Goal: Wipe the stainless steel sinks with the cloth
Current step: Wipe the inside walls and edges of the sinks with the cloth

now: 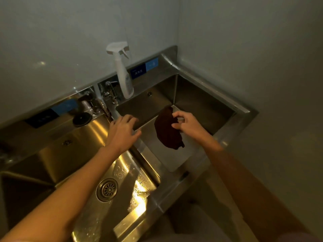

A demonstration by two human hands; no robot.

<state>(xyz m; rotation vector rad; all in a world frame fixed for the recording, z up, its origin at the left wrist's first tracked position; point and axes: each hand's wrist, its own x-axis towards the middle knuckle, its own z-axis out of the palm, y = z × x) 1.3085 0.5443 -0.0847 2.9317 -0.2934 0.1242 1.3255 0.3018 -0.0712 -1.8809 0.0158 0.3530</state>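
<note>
You're working in dim light; warm yellow glare flares off the wet left sink (122, 173), the right sink (201, 102) sits shadowed, and edges bend, softly blurred.

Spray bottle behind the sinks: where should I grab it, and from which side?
Grip the spray bottle round its slim neck just under the trigger head, coming from the front. It stands upright against the wall, so the back is closed off, and the neck looks narrow enough to wrap.

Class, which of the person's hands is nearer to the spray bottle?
Left. The left hand rests on the divider just below the spray bottle; the right hand, holding the cloth, is farther right.
</note>
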